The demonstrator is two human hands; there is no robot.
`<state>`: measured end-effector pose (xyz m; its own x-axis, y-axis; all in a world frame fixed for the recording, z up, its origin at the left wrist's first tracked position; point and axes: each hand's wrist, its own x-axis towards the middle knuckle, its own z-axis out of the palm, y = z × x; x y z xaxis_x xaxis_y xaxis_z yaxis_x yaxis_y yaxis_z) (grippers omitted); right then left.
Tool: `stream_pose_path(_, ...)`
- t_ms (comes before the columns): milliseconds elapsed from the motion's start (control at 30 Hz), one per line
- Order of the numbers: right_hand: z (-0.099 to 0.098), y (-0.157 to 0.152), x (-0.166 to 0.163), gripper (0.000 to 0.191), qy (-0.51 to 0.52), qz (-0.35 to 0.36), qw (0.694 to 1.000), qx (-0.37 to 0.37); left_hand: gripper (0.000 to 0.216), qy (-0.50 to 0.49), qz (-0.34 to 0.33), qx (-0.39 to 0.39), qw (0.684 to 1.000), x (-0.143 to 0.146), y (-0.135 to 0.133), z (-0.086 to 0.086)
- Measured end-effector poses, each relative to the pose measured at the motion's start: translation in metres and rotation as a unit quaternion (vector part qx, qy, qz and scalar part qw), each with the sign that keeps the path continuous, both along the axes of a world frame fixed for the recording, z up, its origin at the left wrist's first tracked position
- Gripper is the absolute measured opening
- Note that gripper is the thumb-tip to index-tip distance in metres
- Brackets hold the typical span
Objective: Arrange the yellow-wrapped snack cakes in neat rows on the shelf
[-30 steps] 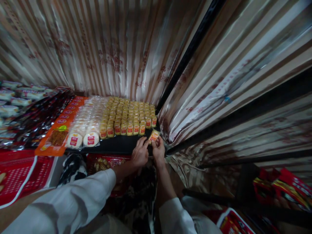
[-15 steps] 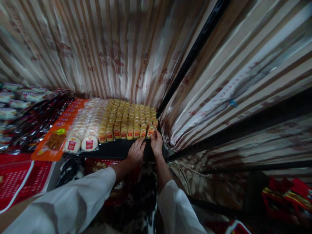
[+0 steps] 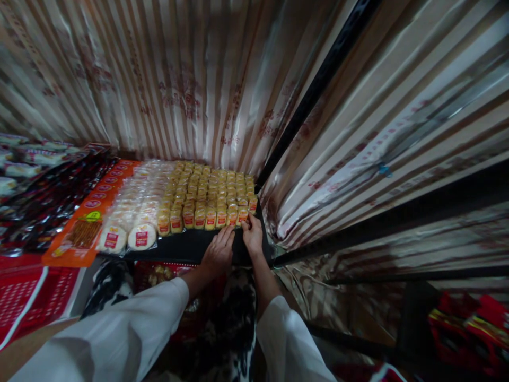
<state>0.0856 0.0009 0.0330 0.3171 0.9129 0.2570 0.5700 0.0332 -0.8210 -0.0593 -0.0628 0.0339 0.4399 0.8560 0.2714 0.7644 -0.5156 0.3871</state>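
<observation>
Rows of small yellow wrapped cakes (image 3: 210,191) stand packed on a black shelf (image 3: 183,245), red labels facing me along the front. My right hand (image 3: 253,237) has its bent fingers at the front cake (image 3: 242,215) near the right end of the front row, touching its lower right side. My left hand (image 3: 219,250) lies beside it with fingers extended and together, tips by the bottoms of neighbouring front cakes; nothing shows in it. Round white wrapped cakes (image 3: 142,235) stand in two rows to the left.
An orange pretzel-stick bag (image 3: 75,241) lies left of the white cakes, with dark shiny packets (image 3: 43,199) beyond. Red baskets (image 3: 27,302) sit below at left. A black post (image 3: 296,127) and striped curtain (image 3: 191,79) border the shelf. Red packages (image 3: 469,323) are at lower right.
The front cake at my right hand was tilted and apart from its neighbour; now it stands upright in line with the row. My right hand has shifted slightly left; the left has barely moved.
</observation>
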Motion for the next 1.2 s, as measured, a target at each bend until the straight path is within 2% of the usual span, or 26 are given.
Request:
stream_pose_path(267,-0.002,0.002,-0.003,0.045,-0.031,0.006,0.999,0.017,0.048,0.014,0.007,-0.004,1.0,0.001,0.0,0.005)
stream_pose_path(500,-0.003,0.004,-0.006,0.043,-0.038,-0.01,0.999,0.026,0.047,0.031,0.009,0.012,0.999,0.003,0.002,0.0)
stream_pose_path(700,-0.007,0.005,-0.002,0.041,0.006,-0.016,0.999,0.038,0.047,0.034,0.006,0.029,0.999,0.002,0.002,-0.004)
stream_pose_path(1000,-0.004,0.01,-0.006,0.049,-0.088,-0.035,0.995,-0.013,0.046,0.03,0.005,0.054,0.998,0.002,0.002,-0.008)
stream_pose_path(1200,-0.005,0.011,-0.01,0.046,-0.12,-0.022,0.992,0.014,0.045,0.031,0.001,0.052,0.998,0.002,0.002,-0.006)
